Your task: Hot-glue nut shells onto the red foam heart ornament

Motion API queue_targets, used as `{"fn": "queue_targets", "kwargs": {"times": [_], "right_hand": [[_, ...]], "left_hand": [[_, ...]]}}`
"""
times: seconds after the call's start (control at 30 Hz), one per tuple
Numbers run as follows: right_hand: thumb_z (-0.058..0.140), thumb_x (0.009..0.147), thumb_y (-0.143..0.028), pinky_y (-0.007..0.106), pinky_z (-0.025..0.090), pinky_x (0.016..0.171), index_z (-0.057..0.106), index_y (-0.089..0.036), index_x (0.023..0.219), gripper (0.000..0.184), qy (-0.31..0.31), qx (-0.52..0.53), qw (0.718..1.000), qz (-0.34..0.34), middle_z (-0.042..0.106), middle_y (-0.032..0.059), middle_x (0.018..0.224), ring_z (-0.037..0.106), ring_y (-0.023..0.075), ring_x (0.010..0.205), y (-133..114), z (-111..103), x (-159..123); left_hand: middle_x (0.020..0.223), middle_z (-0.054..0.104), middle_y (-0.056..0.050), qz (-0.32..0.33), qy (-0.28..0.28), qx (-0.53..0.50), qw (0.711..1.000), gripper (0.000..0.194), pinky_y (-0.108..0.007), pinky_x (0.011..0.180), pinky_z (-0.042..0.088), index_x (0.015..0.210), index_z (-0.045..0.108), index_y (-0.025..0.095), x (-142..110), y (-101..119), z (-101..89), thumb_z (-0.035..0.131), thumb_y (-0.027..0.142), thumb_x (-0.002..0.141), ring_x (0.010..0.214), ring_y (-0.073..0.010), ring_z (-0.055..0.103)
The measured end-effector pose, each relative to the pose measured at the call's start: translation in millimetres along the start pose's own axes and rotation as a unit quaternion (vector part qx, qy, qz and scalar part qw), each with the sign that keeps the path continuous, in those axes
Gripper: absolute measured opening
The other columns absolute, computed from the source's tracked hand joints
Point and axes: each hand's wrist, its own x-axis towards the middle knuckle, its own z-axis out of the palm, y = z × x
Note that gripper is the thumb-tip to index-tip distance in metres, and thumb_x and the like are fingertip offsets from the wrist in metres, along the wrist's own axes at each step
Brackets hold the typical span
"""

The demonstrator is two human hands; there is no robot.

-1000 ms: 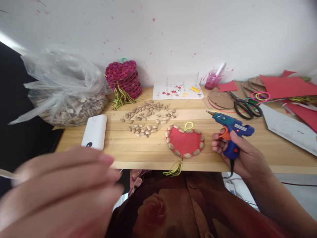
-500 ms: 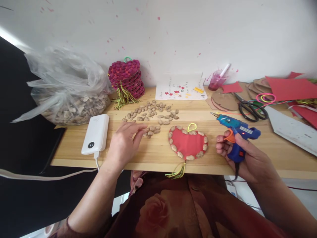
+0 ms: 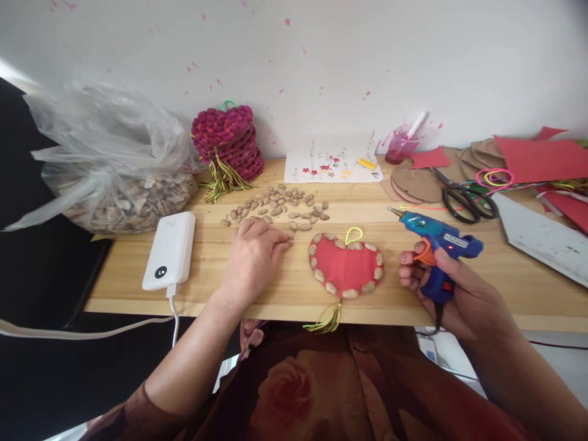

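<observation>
A red paper heart rimmed with peanut shells lies near the table's front edge, with a yellow loop on top and a tassel hanging off the edge. My left hand rests palm down on the loose peanut shells just left of the heart, fingers curled together over some of them. My right hand is wrapped round the grip of a blue glue gun, right of the heart, its nozzle pointing left and up.
A white power bank with a cable lies left of my hand. A plastic bag of shells sits at far left, a stack of purple hearts behind. Scissors, red paper and cardboard lie at right on the wooden table.
My left hand came from close to the camera down onto the shells, then slid right toward the heart with fingers curling. The glue gun hand stayed put.
</observation>
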Motion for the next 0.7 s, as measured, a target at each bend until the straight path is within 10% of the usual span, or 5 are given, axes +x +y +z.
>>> {"fn": "queue_targets", "kwargs": {"times": [0.37, 0.7], "right_hand": [[0.092, 0.070, -0.041, 0.022, 0.064, 0.065, 0.075, -0.022, 0.086, 0.030, -0.062, 0.012, 0.998, -0.023, 0.073, 0.0020, 0.082, 0.073, 0.0151, 0.067, 3.5, -5.8, 1.5], [0.088, 0.077, -0.039, 0.022, 0.063, 0.066, 0.073, -0.021, 0.088, 0.025, -0.104, 0.033, 0.993, -0.036, 0.073, 0.0013, 0.081, 0.074, 0.0142, 0.067, 4.7, -7.2, 1.0]], "left_hand": [[0.090, 0.072, -0.006, 0.042, 0.000, -0.027, 0.999, 0.010, -0.046, 0.091, 0.049, 0.091, 0.075, 0.019, 10.7, 33.0, -7.3, 0.066, 0.020, 0.096, 0.092, -0.0261, 0.060], [0.091, 0.070, -0.008, 0.100, -0.100, -0.033, 0.989, 0.011, -0.046, 0.087, 0.049, 0.090, 0.075, 0.018, 34.8, 78.4, 23.7, 0.067, 0.020, 0.096, 0.095, -0.0292, 0.057]]}}
